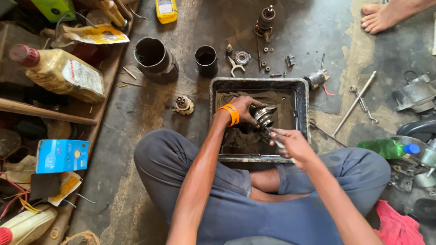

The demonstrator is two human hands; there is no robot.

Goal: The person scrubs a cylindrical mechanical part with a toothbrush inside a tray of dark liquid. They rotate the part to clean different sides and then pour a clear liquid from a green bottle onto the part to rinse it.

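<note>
- The ribbed metal part (pixel 265 115) is sitting over the dirty metal tray (pixel 299 119) on the floor, just in front of the person's crossed legs, and it is shining silver against the dark sludge.
- The right hand (pixel 293 144) is closing around a thin tool (pixel 274 138), likely a small brush, and is pressing its tip at the part's lower edge.
- The left hand (pixel 245 109), with an orange wristband (pixel 230 114), is gripping the part from behind and is tilting it toward the tool.
- Judging from this, working well is meaning steadying the part firmly, turning it groove by groove, and keeping it low inside the tray.
- Farther off, two dark cylindrical cups (pixel 206 60), small washers and nuts (pixel 265 61), and a long steel rod (pixel 354 103) are lying on the stained concrete floor.
</note>
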